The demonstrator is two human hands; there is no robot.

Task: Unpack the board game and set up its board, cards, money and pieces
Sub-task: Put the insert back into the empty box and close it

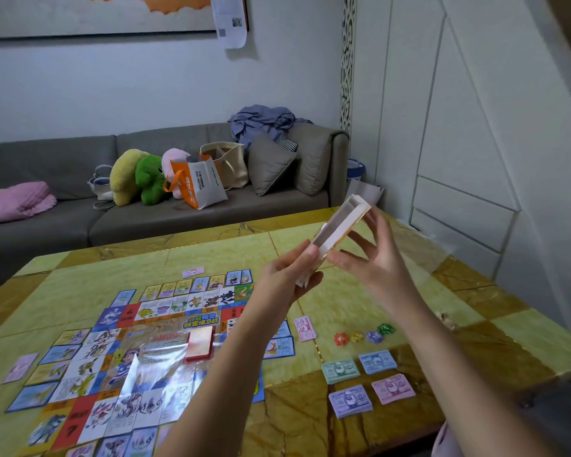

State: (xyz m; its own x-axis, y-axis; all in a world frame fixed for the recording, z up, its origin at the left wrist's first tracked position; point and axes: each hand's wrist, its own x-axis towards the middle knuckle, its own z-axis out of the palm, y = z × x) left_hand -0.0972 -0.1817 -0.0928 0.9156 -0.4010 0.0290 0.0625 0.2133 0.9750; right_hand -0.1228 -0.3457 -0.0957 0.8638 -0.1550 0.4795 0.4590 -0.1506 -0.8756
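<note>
So both hands are up over the counter [343,291] with the box [338,227] between them. It's tilted, open side facing the camera, white inside with a gold edge, and I can't see anything in it. The left grip [284,278] is wrapped round the near, lower end. The right grip [373,258] has it pinched from the other side, thumb under the gold edge and fingers reaching up toward the far end. The box is in the air, not touching the counter.

The board [89,367] lies flat on the left part of the counter, with a shiny sheet of clear plastic [152,367] across its middle. A red-backed deck of cards [200,344] sits on the board near the centre. More cards lie in a row of cards [195,285] along the far edge, plus others down the sides.

To the right of the board are four money stacks: green [340,370], blue [377,361], pink [393,387] and purple [350,400], close together but not overlapping. Just beyond them are four little game pieces in a line: orange [340,338], yellow [356,336], purple [374,336] and green [385,328]. A single pink note [305,328] lies between them and the board.

Behind it all there's a grey sofa [145,219] with plush toys [139,176], an orange and white bag [198,183] and a pink blanket [14,201].
</note>
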